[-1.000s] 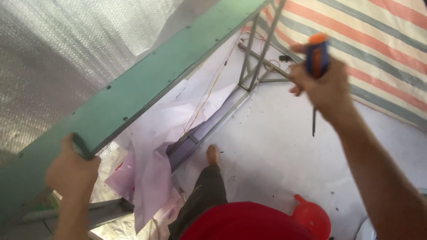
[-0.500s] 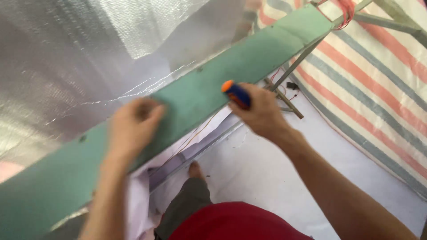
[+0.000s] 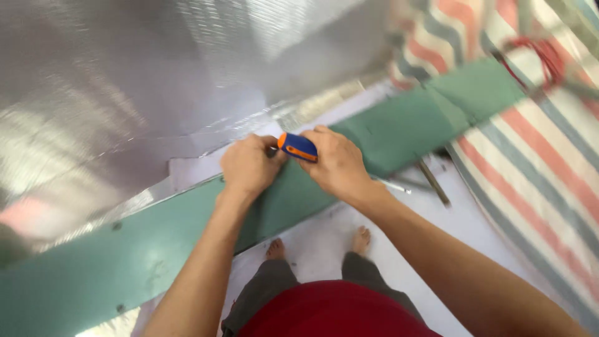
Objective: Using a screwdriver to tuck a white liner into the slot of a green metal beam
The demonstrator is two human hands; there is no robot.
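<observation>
Both hands have come together on the one green board (image 3: 156, 249). My right hand (image 3: 337, 163) is closed around the single blue-and-orange screwdriver (image 3: 297, 146); my left hand (image 3: 248, 165), fingers curled, presses the board just beside its tip. Both forearms reach forward, my two bare feet below.

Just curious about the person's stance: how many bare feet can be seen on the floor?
2: one foot below the green board on the left, the other foot to its right. None seems hidden.

Screwdriver (image 3: 297, 146) shaft hidden between hands; green board (image 3: 399, 128) ends cut off, perhaps blurred.
</observation>
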